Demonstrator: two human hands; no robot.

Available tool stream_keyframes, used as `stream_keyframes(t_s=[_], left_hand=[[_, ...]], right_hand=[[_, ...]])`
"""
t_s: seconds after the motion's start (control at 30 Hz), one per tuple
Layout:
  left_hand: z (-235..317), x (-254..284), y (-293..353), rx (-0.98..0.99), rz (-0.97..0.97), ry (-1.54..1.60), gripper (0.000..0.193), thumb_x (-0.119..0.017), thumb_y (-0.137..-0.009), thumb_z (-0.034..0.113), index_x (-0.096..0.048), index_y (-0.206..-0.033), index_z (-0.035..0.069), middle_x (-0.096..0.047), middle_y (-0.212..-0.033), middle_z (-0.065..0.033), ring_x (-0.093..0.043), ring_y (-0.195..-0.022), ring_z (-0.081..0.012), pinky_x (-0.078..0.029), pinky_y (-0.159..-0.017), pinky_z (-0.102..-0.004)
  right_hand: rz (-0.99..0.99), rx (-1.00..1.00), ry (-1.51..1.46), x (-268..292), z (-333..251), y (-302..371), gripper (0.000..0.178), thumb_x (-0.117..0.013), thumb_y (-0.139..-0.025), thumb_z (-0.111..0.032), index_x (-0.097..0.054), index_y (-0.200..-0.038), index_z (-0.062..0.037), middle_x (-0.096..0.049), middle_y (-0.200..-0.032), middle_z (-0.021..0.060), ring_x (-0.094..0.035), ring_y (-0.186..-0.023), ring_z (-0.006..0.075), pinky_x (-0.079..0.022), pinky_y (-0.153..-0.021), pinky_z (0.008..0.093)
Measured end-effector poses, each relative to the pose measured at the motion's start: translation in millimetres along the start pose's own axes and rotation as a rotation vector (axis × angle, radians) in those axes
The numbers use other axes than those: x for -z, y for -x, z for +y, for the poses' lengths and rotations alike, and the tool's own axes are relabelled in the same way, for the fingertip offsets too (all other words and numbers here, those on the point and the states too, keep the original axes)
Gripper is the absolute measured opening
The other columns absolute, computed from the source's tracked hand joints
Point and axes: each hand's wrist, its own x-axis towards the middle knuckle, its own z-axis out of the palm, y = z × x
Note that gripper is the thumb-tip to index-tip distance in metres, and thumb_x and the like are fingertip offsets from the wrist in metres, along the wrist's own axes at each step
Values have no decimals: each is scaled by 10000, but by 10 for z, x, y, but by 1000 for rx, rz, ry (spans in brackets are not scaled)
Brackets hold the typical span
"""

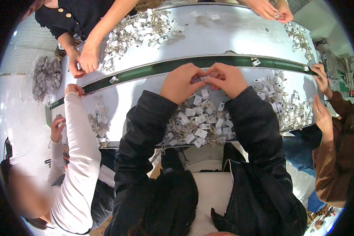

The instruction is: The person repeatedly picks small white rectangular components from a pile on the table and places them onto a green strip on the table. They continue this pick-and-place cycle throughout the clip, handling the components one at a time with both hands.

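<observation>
Over the near side of the table, my left hand [181,83] and my right hand [229,80] meet fingertip to fingertip. Pinched between them is a small white plastic part [200,79], mostly covered by the fingers. Both hands are closed on it. Just below my hands lies a heap of small white blocks with thin pale wires [200,122], spread between my two forearms. The part I hold looks like these, though its details are too small to make out.
A green conveyor belt [165,66] runs across beyond my hands, carrying a few white blocks [255,62]. More heaps lie at right [293,104], left [99,124] and across the belt [143,31]. A bulging clear bag [46,78] stands far left. Co-workers' hands [88,57] work around the table.
</observation>
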Motion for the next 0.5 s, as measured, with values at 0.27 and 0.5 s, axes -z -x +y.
stream_keyframes(t_s=[0.27, 0.5], left_hand=[[-110, 52, -5, -8, 35, -49, 196, -775, -827, 71, -692, -1001, 37, -684, -905, -90, -694, -824, -262, -553, -724, -361], [-102, 131, -1, 227, 113, 194, 139, -733, -913, 70, -687, -1017, -10, -727, -879, -67, -678, -750, -145, -556, -707, -306]], right_hand=[[99, 430, 402, -18, 29, 22, 310, -773, -857, -98, -738, -1164, -116, -669, -1004, 82, -691, -856, 219, -569, -756, 335], [157, 512, 435, -62, 0, 27, 209, -788, -859, -84, -732, -1060, -77, -690, -1054, 65, -705, -931, 203, -579, -740, 321]])
